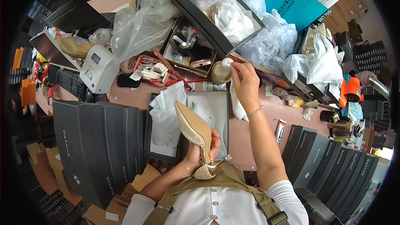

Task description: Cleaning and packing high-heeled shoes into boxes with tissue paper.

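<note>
My left hand [193,155] is wrapped round a glittery, pointed-toe pump [195,128]. The shoe's beige sole faces up, its toe points away from me and its heel end, with a strap and buckle, is near my apron. My right hand [246,83] is stretched forward, thumb and fingers pinched together right beside the white top of a squat bottle [221,71] with a yellowish content. Whatever the pinch holds is too small to make out. Beneath the shoe lie an open shoe box [225,116] with a pale inside and a dark box part holding white tissue paper [164,114].
Dark shoe boxes stand in rows at the left [96,141] and right [333,158]. Behind the bottle are an open box [200,12] with wrapping and a small bin of tools [189,48]. A red basket [152,68], a label printer [98,68] and a tube [280,131] also lie around.
</note>
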Motion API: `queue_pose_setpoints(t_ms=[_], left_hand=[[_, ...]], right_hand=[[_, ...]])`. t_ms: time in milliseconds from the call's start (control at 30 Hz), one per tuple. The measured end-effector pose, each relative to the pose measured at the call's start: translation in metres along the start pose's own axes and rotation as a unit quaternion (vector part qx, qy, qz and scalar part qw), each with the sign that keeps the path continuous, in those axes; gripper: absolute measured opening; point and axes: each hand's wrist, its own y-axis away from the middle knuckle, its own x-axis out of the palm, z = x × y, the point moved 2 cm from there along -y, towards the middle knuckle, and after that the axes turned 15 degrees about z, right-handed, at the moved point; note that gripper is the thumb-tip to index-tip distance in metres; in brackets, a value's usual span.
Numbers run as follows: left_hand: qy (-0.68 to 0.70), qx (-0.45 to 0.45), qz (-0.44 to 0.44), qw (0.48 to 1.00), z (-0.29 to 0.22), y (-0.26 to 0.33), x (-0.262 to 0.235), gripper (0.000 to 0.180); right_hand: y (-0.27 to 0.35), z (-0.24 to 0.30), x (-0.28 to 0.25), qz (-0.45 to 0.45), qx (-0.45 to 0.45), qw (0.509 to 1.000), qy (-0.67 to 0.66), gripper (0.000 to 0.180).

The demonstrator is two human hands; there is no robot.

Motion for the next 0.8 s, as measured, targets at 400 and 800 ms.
queue_pose_setpoints(t_ms=[400, 800], left_hand=[[-0.014, -0.025, -0.035, 0.999, 0.004, 0.004, -0.004, 0.035], [-0.028, -0.03, -0.034, 0.999, 0.014, 0.016, 0.002, 0.031]], right_hand=[[0.006, -0.025, 0.041, 0.001, -0.007, 0.999, 0.043, 0.031], [0.072, -0.073, -0.009, -0.297, 0.202, 0.839, -0.409, 0.021]])
